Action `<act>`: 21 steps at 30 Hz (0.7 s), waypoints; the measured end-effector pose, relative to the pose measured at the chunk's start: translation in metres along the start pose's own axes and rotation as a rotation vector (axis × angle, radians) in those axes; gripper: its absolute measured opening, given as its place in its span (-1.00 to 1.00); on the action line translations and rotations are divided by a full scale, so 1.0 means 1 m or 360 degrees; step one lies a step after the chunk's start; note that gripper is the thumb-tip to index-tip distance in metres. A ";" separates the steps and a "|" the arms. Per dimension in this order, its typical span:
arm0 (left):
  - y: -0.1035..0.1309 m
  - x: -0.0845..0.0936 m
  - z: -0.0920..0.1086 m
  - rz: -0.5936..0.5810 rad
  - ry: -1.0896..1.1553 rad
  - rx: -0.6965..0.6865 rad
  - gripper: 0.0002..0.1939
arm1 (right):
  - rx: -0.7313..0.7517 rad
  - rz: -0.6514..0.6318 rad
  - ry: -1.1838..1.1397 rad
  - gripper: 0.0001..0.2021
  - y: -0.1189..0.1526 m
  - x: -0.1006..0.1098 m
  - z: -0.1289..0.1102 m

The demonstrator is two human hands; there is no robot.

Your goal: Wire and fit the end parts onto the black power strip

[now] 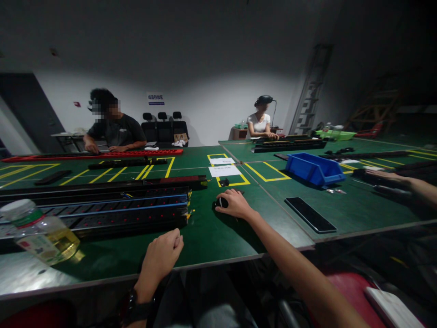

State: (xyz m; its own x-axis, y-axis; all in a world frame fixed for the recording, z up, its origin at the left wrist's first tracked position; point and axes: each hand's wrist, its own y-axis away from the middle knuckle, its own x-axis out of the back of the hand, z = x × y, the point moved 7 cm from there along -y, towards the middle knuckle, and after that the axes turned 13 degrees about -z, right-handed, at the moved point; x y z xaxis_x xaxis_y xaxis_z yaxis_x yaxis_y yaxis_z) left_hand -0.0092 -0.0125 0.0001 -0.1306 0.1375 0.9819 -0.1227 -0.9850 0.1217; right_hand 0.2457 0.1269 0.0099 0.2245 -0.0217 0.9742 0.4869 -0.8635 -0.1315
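Observation:
My left hand (162, 255), with a dark band on the wrist, rests at the table's front edge. Its fingers are curled into a loose fist, and nothing shows sticking out of it. Farther forward, my right hand (234, 204) is closed around a small black rounded object (222, 202) with a pale stripe, low over the green table. Most of that object is covered by my fingers. Long black strips with red dots (119, 216) lie to the left of my hands. Just beyond my right hand sits a small black part (224, 182), near white paper labels (224, 170).
A bottle with yellow liquid (41, 237) stands at the left front. To the right lie a phone (310, 214), a blue bin (314, 168) and a screwdriver (385, 187) near another person's hand (392, 176). Two people work across the table (191, 166).

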 end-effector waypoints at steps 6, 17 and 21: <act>0.000 -0.001 -0.001 0.0006 0.0013 -0.0012 -0.70 | 0.0047 -0.0012 -0.0025 -0.54 0.001 0.000 0.000; 0.001 -0.001 -0.001 -0.0011 0.0029 -0.0012 -0.70 | 0.0100 -0.0055 -0.0094 -0.56 0.000 0.000 0.007; 0.000 0.000 0.000 -0.0024 0.0019 0.0010 -0.71 | 0.0136 -0.0039 -0.0096 -0.57 -0.002 -0.002 0.009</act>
State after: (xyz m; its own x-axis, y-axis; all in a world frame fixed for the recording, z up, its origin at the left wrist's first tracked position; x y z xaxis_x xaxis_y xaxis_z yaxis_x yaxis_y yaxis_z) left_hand -0.0094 -0.0125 -0.0003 -0.1402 0.1537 0.9781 -0.1185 -0.9834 0.1375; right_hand 0.2519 0.1328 0.0068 0.2606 0.0316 0.9649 0.5627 -0.8171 -0.1252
